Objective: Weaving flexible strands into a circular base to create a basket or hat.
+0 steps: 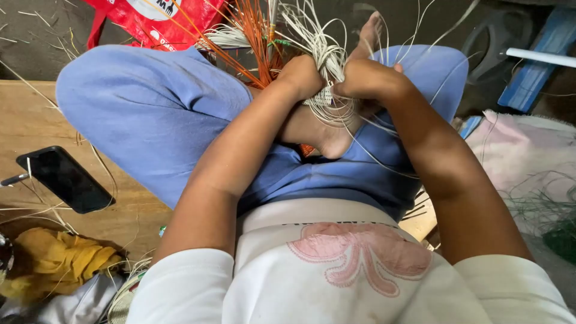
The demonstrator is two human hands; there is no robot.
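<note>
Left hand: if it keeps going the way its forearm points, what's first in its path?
Likely the white strands the left hand already grips; beyond them, the orange strands. Depth is unclear.

Wooden platform: black phone, pen, yellow cloth, loose pale strands.

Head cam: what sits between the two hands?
In the head view, a small woven white piece and the white strands fanning up from it fill the gap between left hand and right hand; both grip it.
</note>
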